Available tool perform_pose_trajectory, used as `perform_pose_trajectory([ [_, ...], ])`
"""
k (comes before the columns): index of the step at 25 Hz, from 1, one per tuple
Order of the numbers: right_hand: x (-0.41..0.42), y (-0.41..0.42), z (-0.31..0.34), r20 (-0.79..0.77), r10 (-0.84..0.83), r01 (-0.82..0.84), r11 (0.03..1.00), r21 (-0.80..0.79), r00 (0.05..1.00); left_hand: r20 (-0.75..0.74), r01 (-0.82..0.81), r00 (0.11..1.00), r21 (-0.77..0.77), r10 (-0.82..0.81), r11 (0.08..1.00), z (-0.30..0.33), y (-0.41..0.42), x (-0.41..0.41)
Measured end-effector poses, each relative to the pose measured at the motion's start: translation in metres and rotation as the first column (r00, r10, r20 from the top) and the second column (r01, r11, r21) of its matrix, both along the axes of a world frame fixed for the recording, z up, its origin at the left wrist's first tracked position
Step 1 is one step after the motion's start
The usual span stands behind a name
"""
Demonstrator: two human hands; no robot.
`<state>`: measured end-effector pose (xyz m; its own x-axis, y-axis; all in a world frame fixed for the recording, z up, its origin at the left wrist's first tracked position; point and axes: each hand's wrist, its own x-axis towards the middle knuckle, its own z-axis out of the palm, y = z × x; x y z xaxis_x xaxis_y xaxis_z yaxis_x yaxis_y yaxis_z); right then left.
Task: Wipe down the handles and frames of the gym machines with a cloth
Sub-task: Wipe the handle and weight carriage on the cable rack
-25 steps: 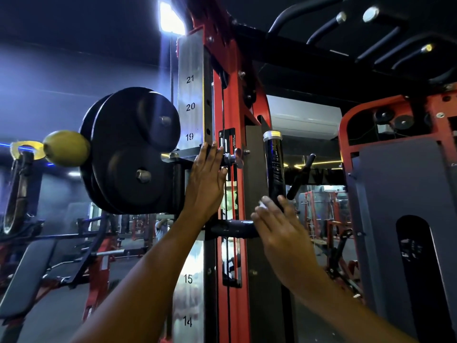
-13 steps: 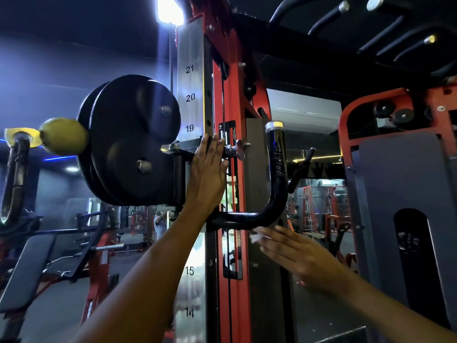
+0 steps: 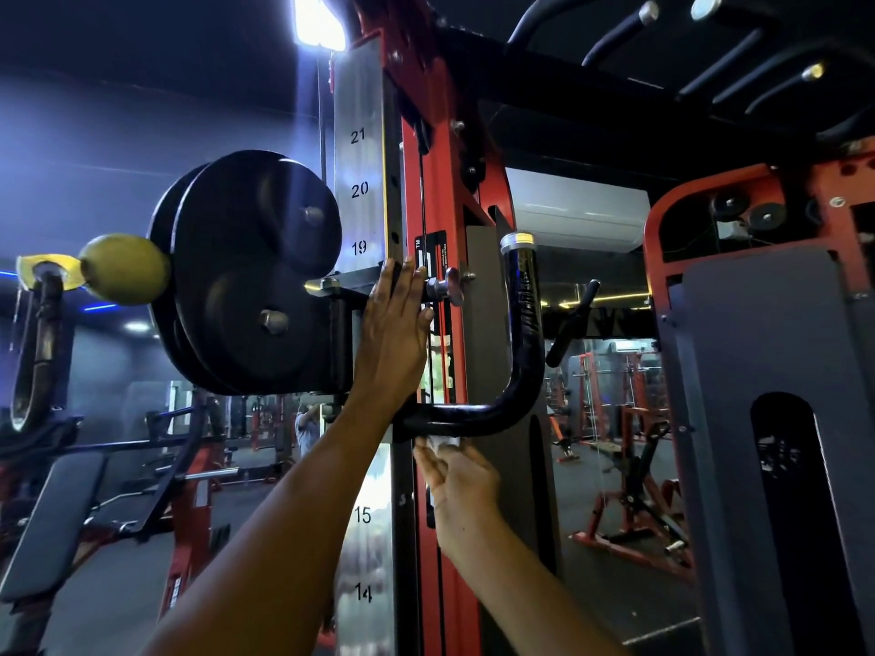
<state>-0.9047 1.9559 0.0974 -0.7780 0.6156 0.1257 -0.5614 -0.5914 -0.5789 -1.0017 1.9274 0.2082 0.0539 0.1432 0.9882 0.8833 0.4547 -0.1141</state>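
A black J-shaped handle [image 3: 523,352] with a silver cap juts from the red upright [image 3: 447,537] of a cable machine, beside a numbered steel strip [image 3: 361,191]. My left hand [image 3: 395,333] lies flat, fingers up, against the carriage bracket next to a silver pull-pin knob [image 3: 447,286]. My right hand [image 3: 461,480] is just under the handle's horizontal bar and presses a small white cloth [image 3: 442,442] up against its underside. Most of the cloth is hidden in my fingers.
A black pulley housing [image 3: 246,277] with a yellow-green ball stop [image 3: 125,269] sticks out to the left. A grey weight-stack shroud [image 3: 776,419] in a red frame stands at the right. Benches and red machines fill the background, and black pull-up grips [image 3: 629,21] run overhead.
My right hand came off the upright part of the handle, dropped below it and moved left, now pressing the cloth under the horizontal bar. My left hand stayed on the bracket.
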Motion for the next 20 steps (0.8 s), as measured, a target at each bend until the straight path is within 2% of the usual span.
perform_pose_trajectory([
  [3, 0.006, 0.008, 0.004, -0.013, 0.145, -0.143, 0.983, 0.113, 0.989, 0.0, -0.018, 1.0, 0.006, 0.018, 1.0, 0.0, 0.001, -0.002],
  [6, 0.022, 0.011, 0.012, -0.028, 0.146, -0.144, 0.989, 0.041, 0.989, 0.002, -0.015, 1.0, -0.005, 0.015, 1.0, 0.0, 0.002, -0.002],
  [8, 0.043, 0.012, 0.008, -0.017, 0.065, -0.065, 0.998, 0.0, 0.998, -0.001, -0.023, 1.0, -0.003, 0.023, 1.0, -0.001, 0.001, -0.002],
  [9, 0.054, 0.013, 0.005, -0.004, -0.017, 0.018, 0.998, 0.058, 1.0, 0.0, -0.031, 1.0, 0.002, 0.031, 1.0, -0.001, 0.001, -0.003],
  [10, 0.065, 0.012, 0.001, 0.008, -0.142, 0.138, 0.974, 0.181, 0.99, 0.001, -0.035, 0.999, 0.003, 0.035, 0.999, 0.0, 0.002, -0.003],
  [11, 0.073, 0.01, -0.002, -0.015, -0.289, 0.277, 0.901, 0.334, 0.957, 0.0, -0.034, 0.999, 0.002, 0.034, 0.999, 0.0, 0.002, -0.003],
  [12, 0.076, 0.008, -0.003, -0.074, -0.435, 0.414, 0.772, 0.482, 0.897, 0.0, -0.035, 0.999, 0.0, 0.035, 0.999, 0.0, 0.003, -0.003],
  [14, 0.078, 0.011, 0.001, -0.292, -0.655, 0.647, 0.399, 0.649, 0.697, 0.002, -0.034, 0.999, -0.001, 0.034, 0.999, 0.0, 0.001, -0.002],
  [15, 0.077, 0.018, 0.006, -0.45, -0.708, 0.738, 0.15, 0.658, 0.545, 0.001, -0.033, 0.999, 0.005, 0.033, 0.999, 0.001, 0.001, -0.002],
  [16, 0.076, 0.029, 0.012, -0.618, -0.698, 0.763, -0.158, 0.626, 0.362, 0.002, -0.032, 0.999, 0.007, 0.032, 0.999, 0.001, 0.0, -0.001],
  [17, 0.074, 0.043, 0.017, -0.753, -0.621, 0.663, -0.473, 0.58, 0.216, 0.003, -0.033, 0.999, 0.002, 0.032, 0.999, 0.001, 0.0, 0.001],
  [18, 0.07, 0.053, 0.019, -0.849, -0.513, 0.469, -0.723, 0.508, 0.129, 0.0, -0.035, 0.999, -0.007, 0.035, 0.999, 0.001, -0.001, 0.003],
  [19, 0.064, 0.06, 0.017, -0.897, -0.429, 0.291, -0.849, 0.442, 0.11, 0.001, -0.041, 0.999, -0.017, 0.041, 0.999, 0.001, -0.002, 0.005],
  [20, 0.058, 0.064, 0.012, -0.919, -0.376, 0.165, -0.905, 0.392, 0.122, 0.006, -0.049, 0.999, -0.03, 0.05, 0.998, 0.0, -0.003, 0.005],
])
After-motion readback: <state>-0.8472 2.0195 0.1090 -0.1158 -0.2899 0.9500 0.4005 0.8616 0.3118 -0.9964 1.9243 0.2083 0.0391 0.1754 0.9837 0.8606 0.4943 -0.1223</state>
